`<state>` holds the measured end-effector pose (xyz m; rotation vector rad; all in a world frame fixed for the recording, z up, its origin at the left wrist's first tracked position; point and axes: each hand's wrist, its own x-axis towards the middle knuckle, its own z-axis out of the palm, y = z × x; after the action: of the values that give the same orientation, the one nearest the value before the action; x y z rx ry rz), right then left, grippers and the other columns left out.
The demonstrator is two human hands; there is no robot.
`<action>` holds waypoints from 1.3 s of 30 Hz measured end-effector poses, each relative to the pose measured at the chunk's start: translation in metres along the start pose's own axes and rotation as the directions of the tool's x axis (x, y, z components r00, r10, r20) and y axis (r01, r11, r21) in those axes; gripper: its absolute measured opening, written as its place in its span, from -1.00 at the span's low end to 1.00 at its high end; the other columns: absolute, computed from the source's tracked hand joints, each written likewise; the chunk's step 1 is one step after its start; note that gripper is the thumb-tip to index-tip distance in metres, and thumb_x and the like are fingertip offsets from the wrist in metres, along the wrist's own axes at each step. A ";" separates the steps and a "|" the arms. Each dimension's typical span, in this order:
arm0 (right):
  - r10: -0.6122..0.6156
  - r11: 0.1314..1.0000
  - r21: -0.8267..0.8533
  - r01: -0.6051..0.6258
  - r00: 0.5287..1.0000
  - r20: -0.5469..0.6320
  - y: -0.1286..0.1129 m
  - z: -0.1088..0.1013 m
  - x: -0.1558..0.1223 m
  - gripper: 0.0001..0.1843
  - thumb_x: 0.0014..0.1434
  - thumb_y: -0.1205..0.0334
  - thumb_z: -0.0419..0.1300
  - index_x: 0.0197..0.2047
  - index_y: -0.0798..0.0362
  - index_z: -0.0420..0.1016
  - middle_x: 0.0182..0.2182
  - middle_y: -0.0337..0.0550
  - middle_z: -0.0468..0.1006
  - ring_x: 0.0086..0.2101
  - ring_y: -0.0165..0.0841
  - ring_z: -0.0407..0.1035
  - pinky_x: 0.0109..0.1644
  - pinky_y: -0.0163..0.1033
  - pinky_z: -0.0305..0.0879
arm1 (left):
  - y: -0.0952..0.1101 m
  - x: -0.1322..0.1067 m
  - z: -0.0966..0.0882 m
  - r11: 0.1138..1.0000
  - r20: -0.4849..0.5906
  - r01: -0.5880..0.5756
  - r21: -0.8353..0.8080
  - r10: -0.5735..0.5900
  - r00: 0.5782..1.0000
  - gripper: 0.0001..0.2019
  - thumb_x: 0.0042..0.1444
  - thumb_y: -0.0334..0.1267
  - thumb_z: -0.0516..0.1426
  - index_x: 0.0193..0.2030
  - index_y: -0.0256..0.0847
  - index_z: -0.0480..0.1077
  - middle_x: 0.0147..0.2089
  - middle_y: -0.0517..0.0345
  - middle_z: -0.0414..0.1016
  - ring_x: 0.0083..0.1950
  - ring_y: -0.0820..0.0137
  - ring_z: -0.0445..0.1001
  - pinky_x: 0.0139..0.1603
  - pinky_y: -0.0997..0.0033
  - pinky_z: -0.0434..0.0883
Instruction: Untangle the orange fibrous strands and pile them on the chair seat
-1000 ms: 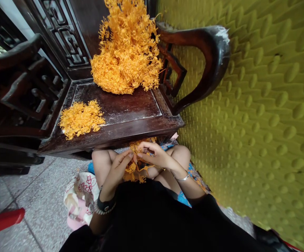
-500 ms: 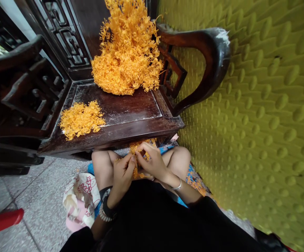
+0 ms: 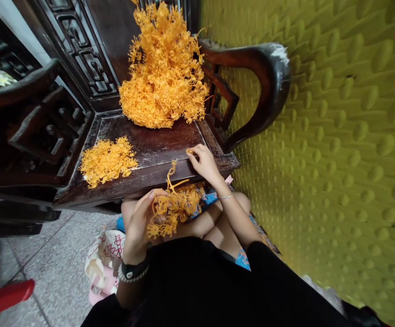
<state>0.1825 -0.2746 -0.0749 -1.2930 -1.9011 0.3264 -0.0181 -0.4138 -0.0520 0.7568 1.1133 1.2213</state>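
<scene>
My left hand (image 3: 142, 218) is closed on a bunch of orange flower-shaped plastic pieces (image 3: 165, 213), held over my lap. Thin orange stems stick up from this bunch. Over the front right of the dark wooden chair seat (image 3: 170, 150), my right hand (image 3: 202, 161) pinches a small orange piece (image 3: 189, 151). A tall heap of the same orange pieces (image 3: 163, 77) rests at the back of the seat. To its front left lies a smaller orange pile (image 3: 108, 161). More orange pieces behind the held bunch are partly hidden.
The chair's curved armrest (image 3: 275, 91) reaches along the yellow-green embossed wall (image 3: 347, 150) on the right. A white and pink bag (image 3: 105, 268) lies on the speckled floor (image 3: 57, 250). Something red (image 3: 9, 295) enters at the lower left.
My hands, close together over my lap before, are now apart. The right has moved forward to the seat with a small orange piece; the left has the bunch raised into view.
</scene>
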 end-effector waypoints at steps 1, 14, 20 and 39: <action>0.006 0.999 -0.048 -0.003 0.998 0.056 0.003 0.006 0.004 -0.80 0.26 0.30 0.04 -0.19 0.11 0.49 -0.22 0.01 0.51 -0.15 -0.21 0.34 -0.02 -0.12 0.21 | 0.001 0.001 0.000 1.000 0.017 0.015 -0.023 -0.015 1.000 -0.77 0.11 -0.13 0.15 -0.19 -0.23 0.47 -0.33 0.16 0.53 -0.43 0.45 0.43 -0.52 0.53 0.34; 0.066 0.965 0.261 -0.038 0.993 -0.099 -0.021 -0.008 -0.024 -0.82 0.24 0.22 0.07 -0.35 0.06 0.42 -0.40 -0.15 0.47 -0.36 -0.34 0.33 -0.20 -0.21 0.26 | 0.002 -0.001 0.011 0.997 0.049 -0.079 0.010 0.079 0.996 -0.69 0.04 -0.19 0.27 -0.05 -0.14 0.51 -0.17 0.14 0.60 -0.44 0.53 0.48 -0.44 0.58 0.46; -0.203 0.877 0.451 0.167 0.979 0.032 -0.074 -0.034 -0.072 -0.75 0.14 0.10 0.25 -0.14 0.03 0.48 -0.33 -0.15 0.52 -0.30 -0.34 0.38 -0.17 -0.20 0.30 | -0.012 -0.001 0.007 0.960 0.038 -0.209 0.189 0.205 0.978 -0.74 0.00 -0.18 0.29 -0.14 -0.15 0.55 -0.15 0.12 0.61 -0.28 0.38 0.55 -0.37 0.51 0.51; 0.129 0.011 0.820 -0.572 0.814 0.566 -0.079 -0.008 -0.090 -0.75 0.10 0.13 0.20 -0.49 0.10 0.32 -0.65 -0.40 0.14 -0.64 -0.60 -0.09 -0.60 -0.42 -0.21 | -0.032 -0.006 0.011 0.990 0.270 -0.091 0.107 0.059 0.961 -0.66 0.10 -0.01 0.20 -0.51 -0.23 0.34 -0.55 0.26 0.22 -0.52 0.53 0.14 -0.49 0.52 0.18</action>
<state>0.1500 -0.3897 -0.0644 -0.6438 -0.9192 1.9006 0.0032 -0.4255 -0.0761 1.0305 0.9466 1.0848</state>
